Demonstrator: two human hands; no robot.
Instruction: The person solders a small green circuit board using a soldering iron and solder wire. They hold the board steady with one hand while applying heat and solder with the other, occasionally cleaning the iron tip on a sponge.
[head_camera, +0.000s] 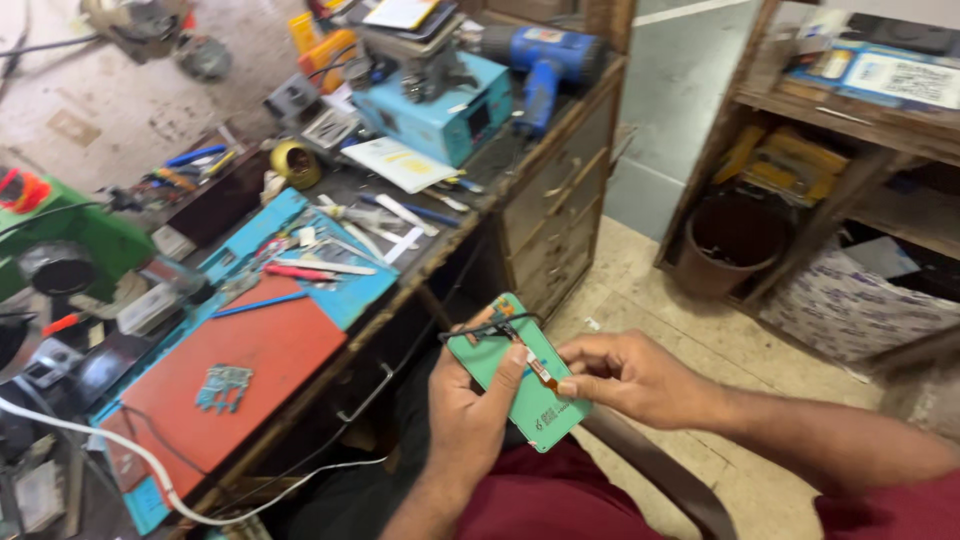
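the green rectangular board (520, 385) rests in the left hand (470, 415), thumb pressed on it, while the right hand (625, 375) pinches its small orange flex strip (542, 372) beside the counter (440, 250)

Free room and obstacles. Lower centre: left hand (470, 415) and right hand (625, 378) share a green board (525, 385) above the lap, beside the workbench edge (440, 260). Right of centre, bare floor (690, 330) leaves open passage. Left half: red mat (250, 365), scattered tools (310, 268) and white cable (130, 455) crowd the surface. Upper centre: blue box (440, 115), heat gun (545, 60). Right: bucket (728, 240), shelf (850, 120).
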